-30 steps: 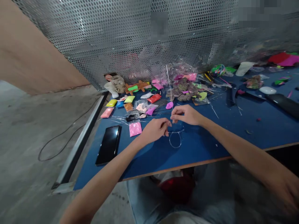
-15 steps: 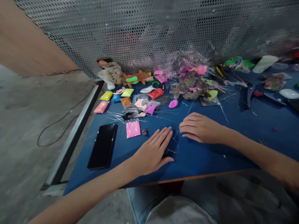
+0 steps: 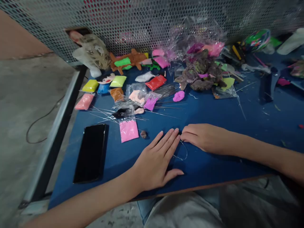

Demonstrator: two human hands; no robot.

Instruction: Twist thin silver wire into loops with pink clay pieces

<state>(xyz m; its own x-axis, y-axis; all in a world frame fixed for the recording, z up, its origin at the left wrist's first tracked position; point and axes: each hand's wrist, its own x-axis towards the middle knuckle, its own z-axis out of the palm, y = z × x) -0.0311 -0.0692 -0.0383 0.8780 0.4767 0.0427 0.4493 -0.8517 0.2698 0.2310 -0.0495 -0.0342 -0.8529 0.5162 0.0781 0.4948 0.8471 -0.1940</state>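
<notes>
My left hand [image 3: 156, 161] lies flat on the blue tabletop, fingers stretched out together and thumb spread apart. A thin wire [image 3: 186, 152] curves in a loop between the thumb side of that hand and my right hand; part of it is hidden beneath the left fingers. My right hand [image 3: 201, 137] is closed in a pinch on the wire, right beside the left fingertips. Just left of the left fingertips sits a small grey-brown lump [image 3: 143, 134]. A small bag of pink clay [image 3: 128, 130] lies farther left.
A black phone [image 3: 90, 153] lies at the left. Bags of coloured clay, such as a red one [image 3: 156, 82], and a bundle of wires [image 3: 166, 91] lie beyond. Grey-brown clay pieces [image 3: 201, 76] are heaped at the back, before a perforated metal panel [image 3: 147, 22]. Tools lie right.
My right hand has moved in against the left fingertips and its fingers have closed. The long straight wire past it no longer shows. The camera view has shifted closer.
</notes>
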